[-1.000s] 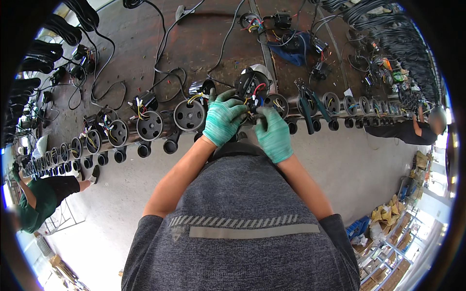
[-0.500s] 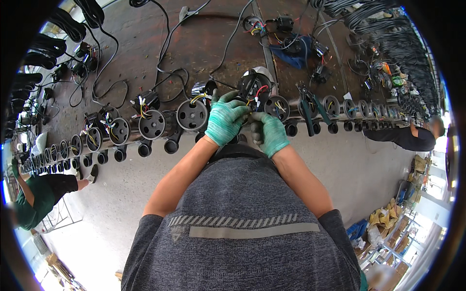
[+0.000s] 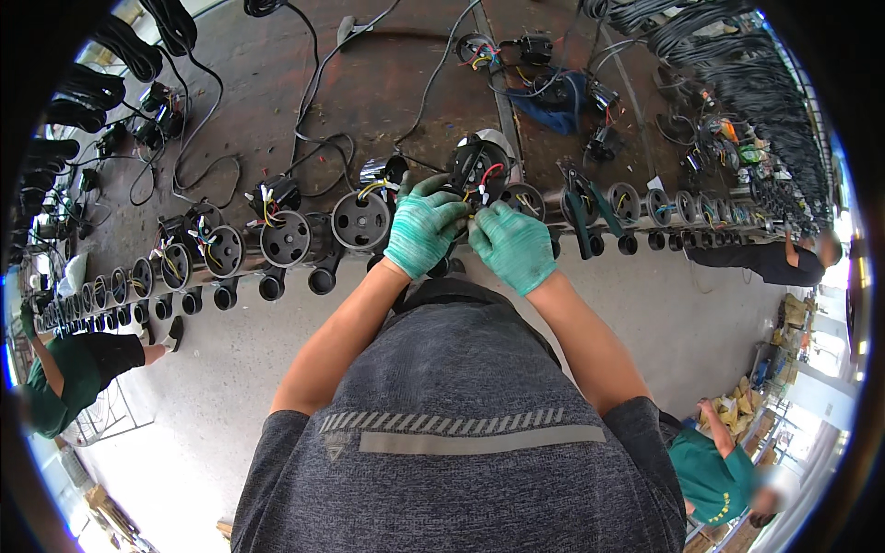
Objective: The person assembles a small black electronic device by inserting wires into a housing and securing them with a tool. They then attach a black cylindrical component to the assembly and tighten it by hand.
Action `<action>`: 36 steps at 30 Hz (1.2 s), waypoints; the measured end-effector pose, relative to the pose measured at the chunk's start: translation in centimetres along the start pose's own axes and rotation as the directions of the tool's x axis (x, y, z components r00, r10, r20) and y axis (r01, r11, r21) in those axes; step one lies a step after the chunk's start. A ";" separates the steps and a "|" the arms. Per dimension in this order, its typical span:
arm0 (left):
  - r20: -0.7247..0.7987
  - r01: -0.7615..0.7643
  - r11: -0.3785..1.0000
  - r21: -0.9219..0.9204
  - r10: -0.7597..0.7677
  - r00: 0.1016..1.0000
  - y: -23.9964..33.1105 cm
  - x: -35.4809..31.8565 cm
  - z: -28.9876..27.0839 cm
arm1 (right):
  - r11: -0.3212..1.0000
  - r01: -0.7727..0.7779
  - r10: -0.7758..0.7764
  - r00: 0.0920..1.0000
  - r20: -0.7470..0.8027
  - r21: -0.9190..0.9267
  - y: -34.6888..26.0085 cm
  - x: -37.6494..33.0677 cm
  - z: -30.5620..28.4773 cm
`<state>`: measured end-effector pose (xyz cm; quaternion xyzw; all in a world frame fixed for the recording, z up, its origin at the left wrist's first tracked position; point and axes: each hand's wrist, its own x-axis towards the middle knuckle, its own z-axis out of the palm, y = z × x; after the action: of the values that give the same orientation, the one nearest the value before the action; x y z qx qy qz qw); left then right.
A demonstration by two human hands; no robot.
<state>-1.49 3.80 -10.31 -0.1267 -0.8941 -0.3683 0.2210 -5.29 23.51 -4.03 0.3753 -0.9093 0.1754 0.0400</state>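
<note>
Both my hands wear green-and-white knit gloves and meet at the table's near edge, in front of a black round motor part. From that part come a red wire and a yellow wire, with a small white connector beside them. My left hand is closed, its fingertips at the wires from the left. From the right, my right hand pinches at the same wires with its fingers curled. The exact spot held is partly hidden by the gloves. Left of my left hand stands a round black housing with holes in its face.
A long row of similar housings lines the edge both ways. Green-handled pliers lie to the right. Black cables, a blue cloth and wired parts lie on the dark table. Other people are at left, right and lower right.
My right hand has turned over and moved up and left, its fingers closing in at the wires. My left hand has shifted slightly. A person in green has come into view at the lower right.
</note>
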 end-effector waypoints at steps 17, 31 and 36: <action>0.001 0.008 1.000 0.004 -0.008 1.000 -0.1 -0.2 0.1 | 0.976 -0.043 0.058 0.996 -0.061 0.215 0.6 -0.7 0.1; -0.025 0.049 0.992 0.114 -0.046 0.999 1.0 -0.5 0.3 | 0.743 -0.416 0.399 0.904 0.152 0.525 0.1 1.0 -0.3; -0.052 0.077 0.994 0.083 -0.073 0.996 0.8 -0.7 1.2 | 0.914 -0.401 0.400 0.916 0.015 0.060 5.4 6.2 -3.8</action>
<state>-0.97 5.15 -10.90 -0.0746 -0.9075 -0.3408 0.2339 -13.71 24.26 -0.81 0.1825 -0.9610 0.2074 -0.0097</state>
